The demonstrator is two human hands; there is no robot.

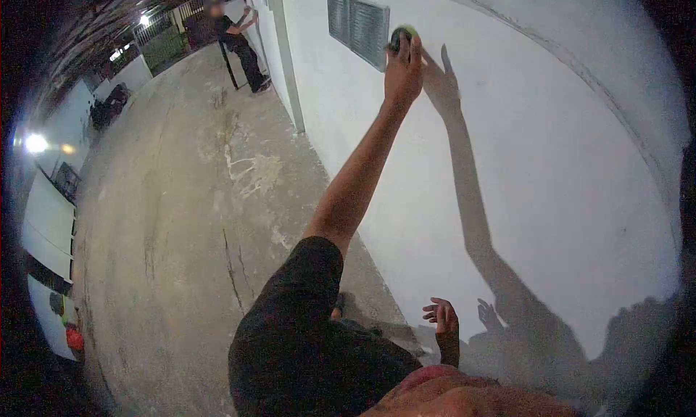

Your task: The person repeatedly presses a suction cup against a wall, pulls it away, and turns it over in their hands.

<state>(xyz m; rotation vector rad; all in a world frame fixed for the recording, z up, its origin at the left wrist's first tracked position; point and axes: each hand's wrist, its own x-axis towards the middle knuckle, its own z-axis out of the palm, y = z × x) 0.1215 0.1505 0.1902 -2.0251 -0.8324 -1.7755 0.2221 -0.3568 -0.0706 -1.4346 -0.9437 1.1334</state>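
My left hand (pixel 404 69) reaches up to the white wall (pixel 551 149) with the arm stretched out. Its fingers are closed round a small, round, dark object with a yellow-green edge (pixel 407 32), whose kind I cannot make out. The object is at the wall, just right of a grey louvred vent (pixel 358 27). Low by my body, close to the foot of the wall, my right hand (pixel 442 317) hangs with loosely bent, parted fingers and holds nothing.
Another person (pixel 243 43) in dark clothes stands farther along the same wall, hands raised to it. A stained concrete floor (pixel 159 221) stretches left. A bright lamp (pixel 35 143) shines at the left, and dark items (pixel 109 106) stand along the far side.
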